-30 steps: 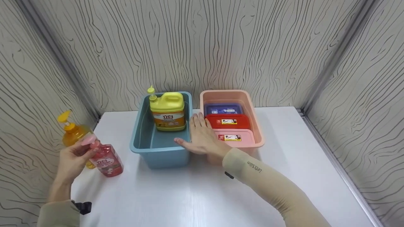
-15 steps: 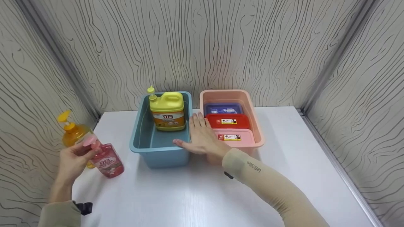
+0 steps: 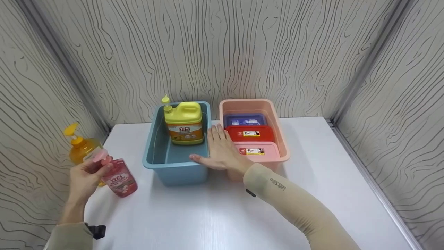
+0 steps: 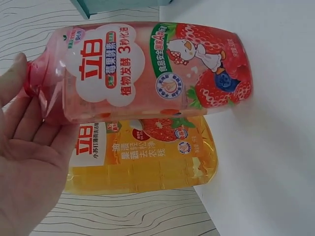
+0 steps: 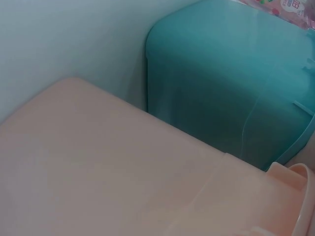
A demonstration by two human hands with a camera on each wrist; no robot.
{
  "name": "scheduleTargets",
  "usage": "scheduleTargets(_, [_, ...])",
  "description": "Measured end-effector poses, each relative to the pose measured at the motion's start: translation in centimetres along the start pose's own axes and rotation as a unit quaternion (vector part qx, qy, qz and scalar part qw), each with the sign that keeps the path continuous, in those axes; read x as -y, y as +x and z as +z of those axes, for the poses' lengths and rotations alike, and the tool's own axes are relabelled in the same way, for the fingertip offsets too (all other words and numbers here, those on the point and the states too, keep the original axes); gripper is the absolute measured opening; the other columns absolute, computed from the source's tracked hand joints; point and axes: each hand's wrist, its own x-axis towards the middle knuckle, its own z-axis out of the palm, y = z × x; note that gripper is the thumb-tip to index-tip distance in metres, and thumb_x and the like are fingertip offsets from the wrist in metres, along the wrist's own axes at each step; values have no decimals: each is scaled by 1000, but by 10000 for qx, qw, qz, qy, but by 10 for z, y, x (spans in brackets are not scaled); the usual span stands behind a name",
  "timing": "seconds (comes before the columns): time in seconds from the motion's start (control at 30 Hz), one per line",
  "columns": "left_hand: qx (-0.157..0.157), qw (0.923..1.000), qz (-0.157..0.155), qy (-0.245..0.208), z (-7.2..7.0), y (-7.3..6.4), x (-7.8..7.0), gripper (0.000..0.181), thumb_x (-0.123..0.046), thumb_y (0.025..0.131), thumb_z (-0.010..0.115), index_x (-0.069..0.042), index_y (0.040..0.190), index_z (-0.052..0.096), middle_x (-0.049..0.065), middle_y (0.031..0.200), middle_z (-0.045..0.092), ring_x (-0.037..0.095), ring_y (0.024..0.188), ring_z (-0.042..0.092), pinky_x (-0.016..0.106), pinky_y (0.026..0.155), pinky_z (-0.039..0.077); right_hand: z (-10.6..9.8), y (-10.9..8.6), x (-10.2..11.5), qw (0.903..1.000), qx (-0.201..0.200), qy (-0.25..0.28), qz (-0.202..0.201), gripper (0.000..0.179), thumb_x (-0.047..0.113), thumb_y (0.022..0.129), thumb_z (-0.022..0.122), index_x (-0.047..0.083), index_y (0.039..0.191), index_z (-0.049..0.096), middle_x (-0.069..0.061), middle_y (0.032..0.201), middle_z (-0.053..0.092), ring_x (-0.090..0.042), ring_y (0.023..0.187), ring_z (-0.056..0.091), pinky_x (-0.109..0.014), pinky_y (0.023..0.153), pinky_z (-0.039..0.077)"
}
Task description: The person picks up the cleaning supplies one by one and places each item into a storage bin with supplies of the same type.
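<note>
My left hand (image 3: 83, 178) grips a pink-red pump bottle of dish soap (image 3: 120, 180) by its neck, just under the pink pump head. The bottle leans, its base toward the right; whether it touches the table I cannot tell. Right behind it stands an orange pump bottle (image 3: 82, 149), partly covered by the hand; the left wrist view shows both labels. My right hand (image 3: 223, 151) lies with straight fingers along the facing rims of a blue bin (image 3: 182, 175) and a pink bin (image 3: 284, 147), its thumb over the blue rim.
A yellow jug with a pump (image 3: 185, 121) stands at the back of the blue bin. The pink bin holds blue, red and pink lidded boxes (image 3: 258, 147). Patterned panels (image 3: 222, 52) enclose the white table (image 3: 194, 222) at the back and sides.
My left hand and the pink-red bottle have shifted slightly right and toward me. The right hand stays on the rims; the bins are in place.
</note>
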Motion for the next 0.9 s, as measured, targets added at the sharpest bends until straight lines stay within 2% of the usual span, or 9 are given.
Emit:
scheduleTargets(0.17, [-317,9989,-343,0,4,-1,-2,41,-22,106,81,-1,140,77,-32,90,72,1,92,65,7,83,59,0,0,2,10000,37,45,22,136,105,89,35,11,182,3,-10,193,0,-34,181,-5,-55,147,2])
scheduleTargets(0.33, [-283,9975,-649,11,2,-1,-3,52,-31,104,83,-5,148,72,-33,96,74,1,97,64,5,83,58,2,0,4,10000,52,25,-24,136,105,89,35,10,182,4,-11,193,2,-35,181,-3,-55,147,3])
scheduleTargets(0.47, [-218,9969,-756,16,3,-1,-6,58,-35,103,84,-9,153,70,-32,101,75,1,98,66,6,83,59,2,0,4,10000,43,31,-10,136,105,89,35,10,182,4,-11,193,2,-35,181,-3,-55,147,3])
scheduleTargets(0.6, [-261,9968,-754,46,4,-1,-9,60,-39,101,85,-12,153,71,-31,100,74,2,96,66,8,82,60,2,0,4,10000,20,20,-31,136,105,89,35,9,182,6,-12,193,3,-35,181,-2,-55,147,3])
scheduleTargets(0.7, [-334,9976,-596,139,4,0,-11,59,-38,101,86,-11,151,72,-31,98,75,0,92,67,8,80,60,2,-1,3,10000,-6,-51,-60,135,104,90,35,9,182,7,-13,193,4,-36,181,-1,-54,147,4])
scheduleTargets(0.83, [-393,9980,-385,318,3,1,-20,58,-37,100,87,-10,150,73,-28,98,77,-1,90,66,6,80,59,0,-1,2,9999,-23,-105,-53,133,103,91,35,8,182,8,-13,193,6,-36,181,0,-55,147,4])
scheduleTargets(0.9, [-344,9980,-398,347,3,2,-25,59,-37,101,86,-9,151,71,-29,98,75,-2,92,65,4,81,57,0,-2,1,10000,-21,-90,-28,134,103,91,36,9,182,8,-13,193,5,-36,181,-1,-55,147,4])
